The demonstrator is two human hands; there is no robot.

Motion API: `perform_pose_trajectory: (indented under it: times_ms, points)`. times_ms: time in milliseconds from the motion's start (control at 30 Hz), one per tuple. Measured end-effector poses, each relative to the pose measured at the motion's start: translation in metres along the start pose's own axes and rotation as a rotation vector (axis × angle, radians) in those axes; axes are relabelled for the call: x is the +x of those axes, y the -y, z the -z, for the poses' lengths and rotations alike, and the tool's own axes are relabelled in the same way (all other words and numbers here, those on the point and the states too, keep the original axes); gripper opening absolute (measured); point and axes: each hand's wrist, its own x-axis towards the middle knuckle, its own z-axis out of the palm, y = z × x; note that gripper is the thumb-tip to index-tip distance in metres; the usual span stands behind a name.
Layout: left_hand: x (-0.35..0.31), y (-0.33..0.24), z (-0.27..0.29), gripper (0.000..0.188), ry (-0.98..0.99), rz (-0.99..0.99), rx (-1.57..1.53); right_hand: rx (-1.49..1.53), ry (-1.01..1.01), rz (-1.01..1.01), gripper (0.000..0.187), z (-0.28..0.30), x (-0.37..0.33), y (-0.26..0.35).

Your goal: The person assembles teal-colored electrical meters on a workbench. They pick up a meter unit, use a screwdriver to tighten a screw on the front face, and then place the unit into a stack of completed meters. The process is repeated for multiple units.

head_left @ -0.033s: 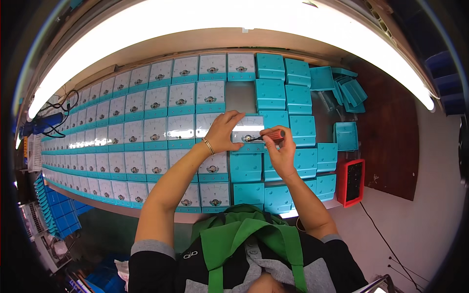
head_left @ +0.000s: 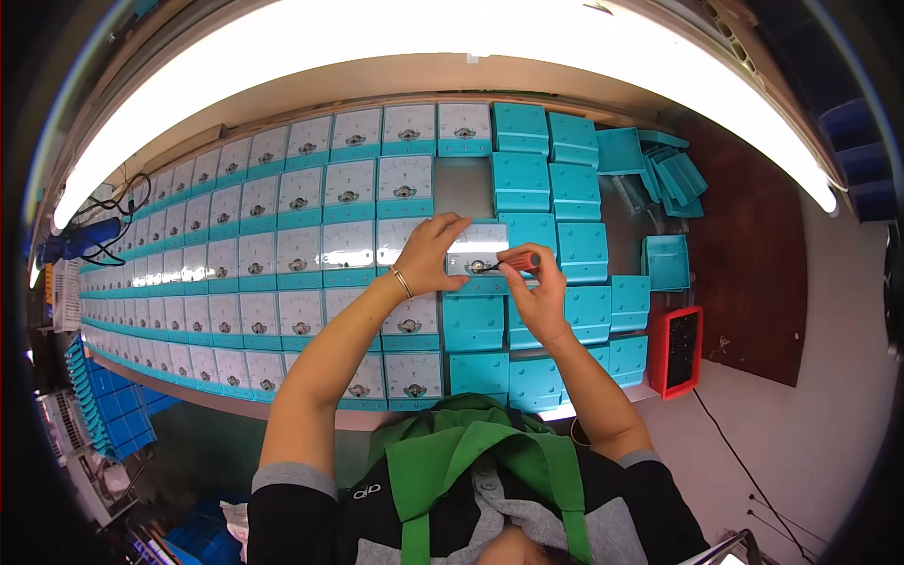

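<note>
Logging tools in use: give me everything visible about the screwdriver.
The screwdriver has a red, plastic-looking handle and a thin dark shaft. The right hand grips the handle, fingers partly covering it. The shaft points left, its tip at the metal part low on the meter; whether it touches is too small to tell.

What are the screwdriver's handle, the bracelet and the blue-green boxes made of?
Handle: maybe plastic, going by its red colour; too small to tell how shiny.
Bracelet: looks like polished metal, golden and glinting.
Boxes: probably plastic, smooth, in matching moulded shapes.
</note>
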Motion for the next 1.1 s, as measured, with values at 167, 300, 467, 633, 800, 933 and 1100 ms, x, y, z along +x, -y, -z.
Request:
perform_pose_trajectory:
  times_ms: [167, 300, 467, 633, 800, 933, 1100]
  points:
    - [0.001, -0.001, -0.001, 0.090, 0.006, 0.000, -0.009, -0.242, -0.017, 0.186, 0.025, -0.005, 0.006, -0.002]
    - [0.001, -0.001, -0.001, 0.090, -0.029, -0.026, -0.015, -0.234, -0.015, 0.163, 0.026, -0.007, 0.004, 0.003]
    - [0.000, 0.001, -0.002, 0.090, -0.021, -0.014, 0.000, -0.183, 0.451, 0.123, 0.023, 0.002, 0.019, 0.033]
    - [0.000, 0.003, -0.005, 0.090, -0.044, -0.025, -0.012, 0.033, 0.758, -0.045, 0.023, 0.014, 0.031, 0.026]
    - [0.001, 0.002, -0.005, 0.089, -0.028, -0.022, -0.005, 0.302, 0.232, -0.272, 0.019, 0.011, 0.024, 0.001]
    - [0.000, 0.001, -0.003, 0.090, -0.030, -0.017, -0.008, 0.271, 0.111, -0.298, 0.020, 0.005, 0.018, -0.009]
    - [-0.001, 0.001, -0.003, 0.090, -0.036, -0.018, -0.004, 0.149, 0.054, -0.208, 0.021, -0.004, 0.011, 0.002]
